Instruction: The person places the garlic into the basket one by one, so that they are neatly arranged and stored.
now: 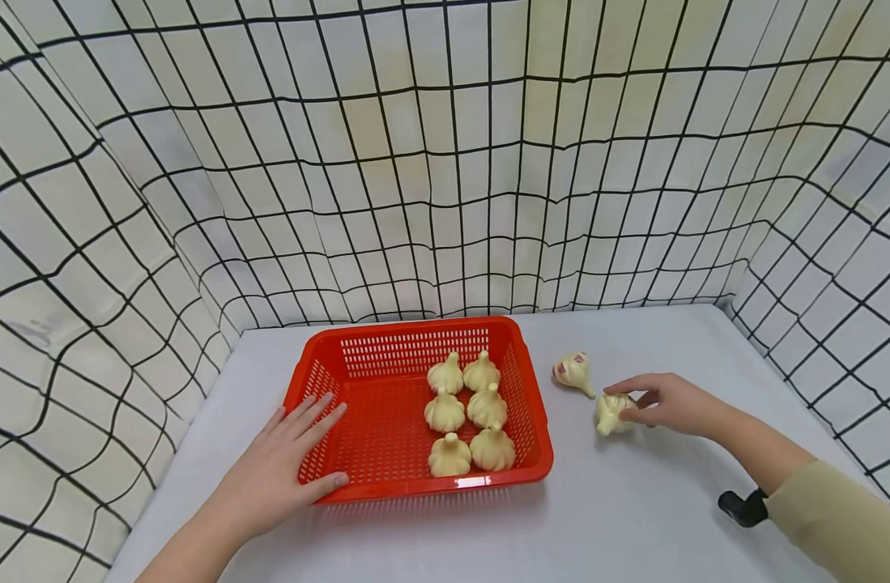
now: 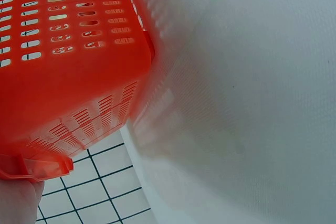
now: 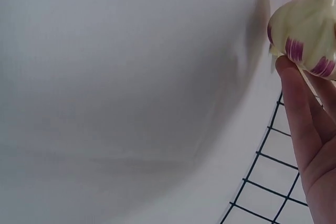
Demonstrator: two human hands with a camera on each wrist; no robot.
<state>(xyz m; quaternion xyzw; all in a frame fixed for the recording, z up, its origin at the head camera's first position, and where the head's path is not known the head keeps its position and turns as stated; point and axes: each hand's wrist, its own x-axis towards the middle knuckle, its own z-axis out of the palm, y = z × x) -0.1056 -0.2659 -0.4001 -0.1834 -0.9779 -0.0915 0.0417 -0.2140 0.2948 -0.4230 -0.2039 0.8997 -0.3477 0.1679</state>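
My right hand (image 1: 669,405) pinches a garlic bulb (image 1: 609,414) between thumb and fingers, to the right of the red basket (image 1: 379,425). Purple streaks show on the held garlic bulb (image 3: 302,38) in the right wrist view. Just behind it a second garlic bulb (image 1: 572,369) lies on its side. My left hand (image 1: 277,470) lies across the basket's left front corner, fingers extended over the rim. Inside the basket, several pale garlic bulbs (image 1: 445,411) stand stem up in two columns along the right side. In the left wrist view the basket's slotted wall (image 2: 73,93) hides most of that hand.
A white-covered table (image 1: 634,518) carries the basket. Black netting (image 1: 488,178) over white sheeting rises at the back and both sides. Beside the right sleeve (image 1: 838,518) is a small black object (image 1: 742,508), perhaps part of the wrist camera.
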